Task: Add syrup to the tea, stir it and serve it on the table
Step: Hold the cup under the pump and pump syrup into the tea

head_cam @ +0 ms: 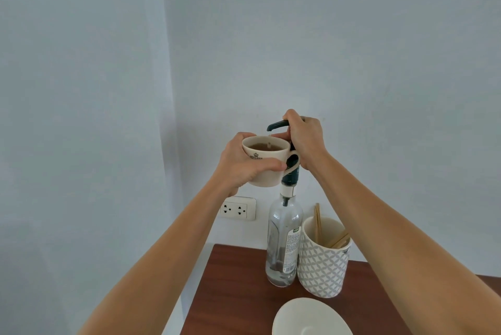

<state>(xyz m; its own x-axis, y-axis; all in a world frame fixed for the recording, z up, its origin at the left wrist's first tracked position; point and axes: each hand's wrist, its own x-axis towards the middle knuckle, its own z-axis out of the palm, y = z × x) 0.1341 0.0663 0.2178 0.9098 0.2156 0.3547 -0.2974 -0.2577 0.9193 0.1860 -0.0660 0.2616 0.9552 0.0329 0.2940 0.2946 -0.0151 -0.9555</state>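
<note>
Head view: cup of tea held in the air directly under the pump spout of the syrup bottle, rim just below the nozzle, brown tea near full. Left hand wraps the cup body, thumb across the front, handle turned toward the bottle. Right hand is closed over the pump head, pressing from above. A drop or thin thread seems to hang below the spout; too small to confirm. Bottle stands on the brown table, touching a patterned holder of wooden stir sticks on its right; white saucer nearer the camera. Judgement: keep the cup level and centred under the nozzle, press slowly and fully, hold until dripping stops before lowering.
</note>
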